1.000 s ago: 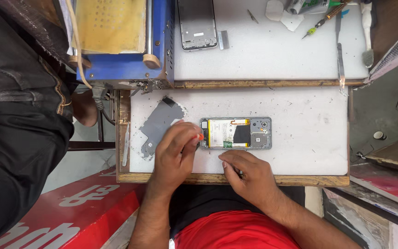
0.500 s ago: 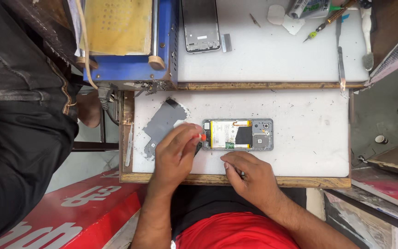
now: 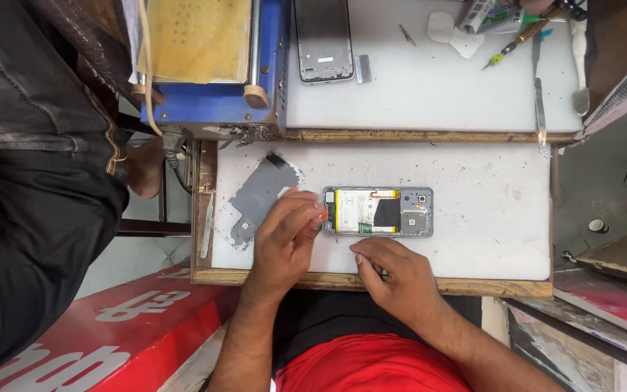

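I saw the opened phone [image 3: 379,212] lying flat on the white work board [image 3: 488,210], near its middle, with its back off. My left hand [image 3: 284,243] sat at the phone's nine o'clock end, fingers pinched together on a small orange-tipped tool [image 3: 321,216] against that edge. My right hand [image 3: 393,279] rested at the phone's six o'clock, fingers curled loosely together on the board, and a grey cover [image 3: 259,196] lay at ten o'clock.

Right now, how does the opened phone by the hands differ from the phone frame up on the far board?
The opened phone lies crosswise with battery and boards showing; the phone frame lies lengthwise, dark and bare. The left hand touches the opened phone's end; nothing touches the phone frame. Both lie flat on white boards.
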